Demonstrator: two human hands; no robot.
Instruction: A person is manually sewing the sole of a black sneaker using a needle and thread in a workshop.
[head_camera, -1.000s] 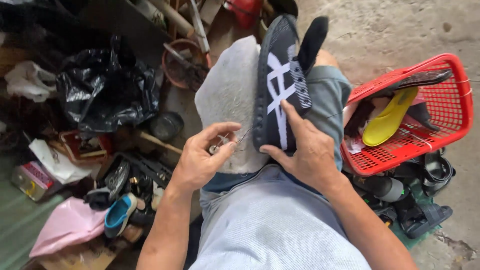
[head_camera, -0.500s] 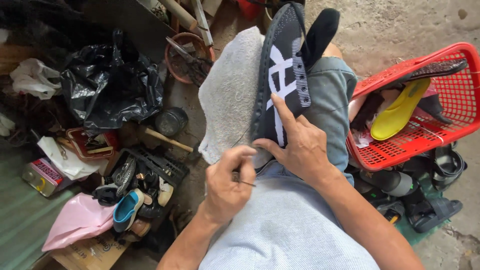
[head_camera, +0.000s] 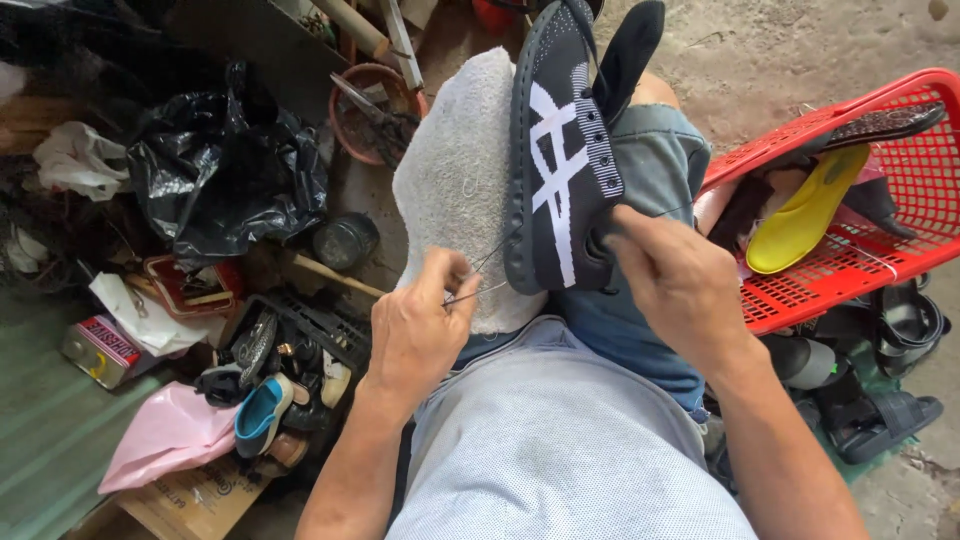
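At the bottom centre of the frame there is one lap in grey cloth, and from it two forearms go upward. The left hand is in the lower centre. It is closed like a loose fist, and its thumb and forefinger pinch one thin needle, which points right toward the sole edge of the shoe. One thread goes up from this pinch to the shoe. The right hand is right of centre. Its fingers are curled and pressed together at the tips, touching the heel end of the shoe; it seems to grip a thread there, but I cannot tell this for sure.

The shoe is one, black with white stripes, and it lies on the knee in the upper centre, the toe toward the top edge. Under and left of it lies one grey towel. Right of the shoe the knee is covered by blue jeans.

On the right side stands one red basket, and in it I count one yellow insole and one dark sole near the rim. Below the basket, lower right, lie some black sandals.

On the left side, lower, one blue shoe lies among dark shoes, beside one pink bag. Higher, in the upper left, is one black bag, and one brown bowl is at the top centre.
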